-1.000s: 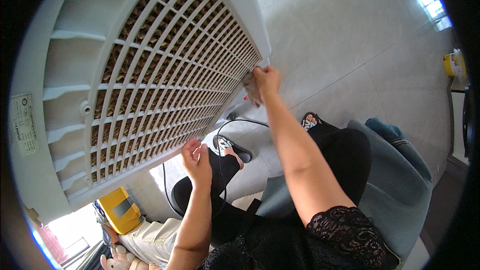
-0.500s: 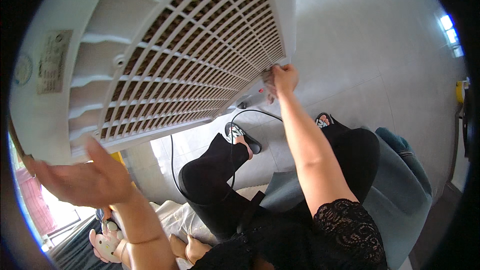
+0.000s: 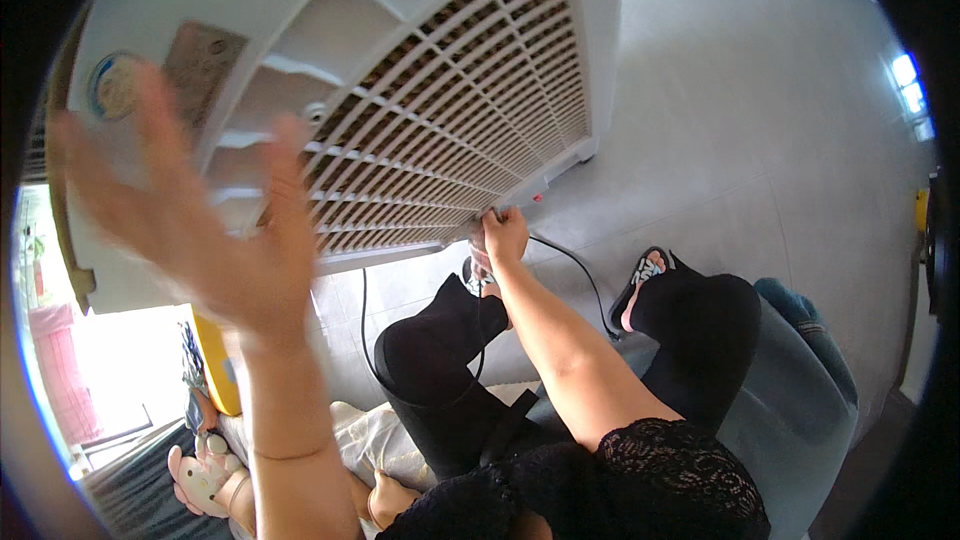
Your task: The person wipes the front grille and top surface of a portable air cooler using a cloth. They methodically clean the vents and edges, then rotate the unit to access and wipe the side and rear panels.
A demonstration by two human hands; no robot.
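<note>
A big white air cooler (image 3: 420, 30) with a slatted grille over brown honeycomb padding fills the upper left. My right hand (image 3: 503, 235) is closed on a small cloth-like thing at the grille's lower right corner, touching the frame. My left hand (image 3: 205, 215) is raised close to the camera, blurred, fingers spread, holding nothing, in front of the cooler's left side.
A black power cable (image 3: 570, 270) runs across the grey tiled floor (image 3: 760, 120) below the cooler. My legs in black trousers and sandals (image 3: 645, 285) rest beside a blue-grey seat (image 3: 800, 400). A yellow object (image 3: 215, 370) and a pale toy (image 3: 205, 475) lie lower left.
My left hand rose from the grille's lower edge up toward the camera, fingers spread. My right hand stayed at the grille's corner while the view shifted.
</note>
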